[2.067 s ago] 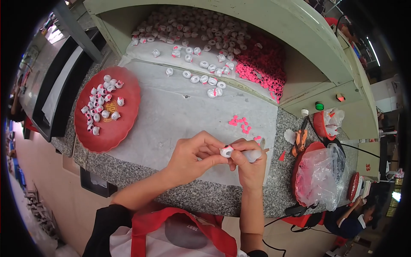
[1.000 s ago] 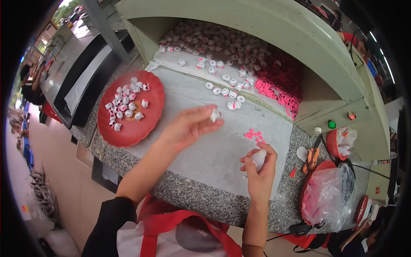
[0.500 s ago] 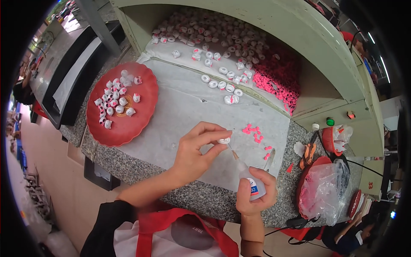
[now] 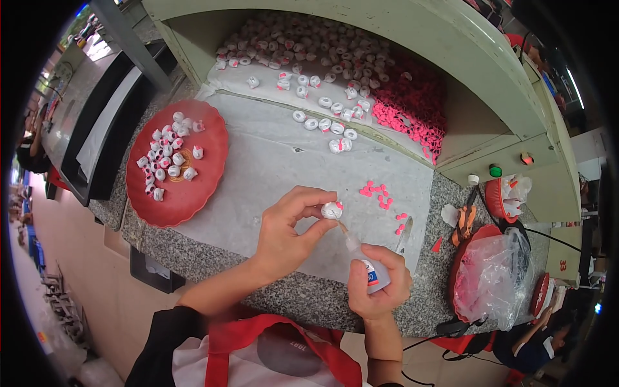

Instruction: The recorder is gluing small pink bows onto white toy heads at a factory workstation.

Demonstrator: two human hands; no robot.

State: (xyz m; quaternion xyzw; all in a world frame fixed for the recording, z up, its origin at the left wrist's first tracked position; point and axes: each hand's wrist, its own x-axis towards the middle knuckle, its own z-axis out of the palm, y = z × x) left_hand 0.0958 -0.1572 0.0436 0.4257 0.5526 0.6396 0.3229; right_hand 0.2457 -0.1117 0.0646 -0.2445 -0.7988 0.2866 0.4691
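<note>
Between thumb and fingers, my left hand pinches a small round white piece with a pink spot. My right hand is wrapped round a translucent squeeze bottle with a blue-and-white label. Its thin nozzle points up at the white piece, close to or touching its underside; which, I cannot tell. Loose pink bits lie on the white sheet beyond the bottle. White ring-shaped pieces sit in a row at the sheet's far edge. At left, a red scalloped plate holds several white-and-pink pieces.
A green shelf arches over heaped white pieces and pink pieces. Slim tweezers lie at the sheet's right edge. Farther right are an orange-handled tool, a small red basket and a clear plastic bag.
The white piece has been turned, so a pink spot now shows on it. My right hand and the bottle have shifted slightly left. The whole view has moved a little.
</note>
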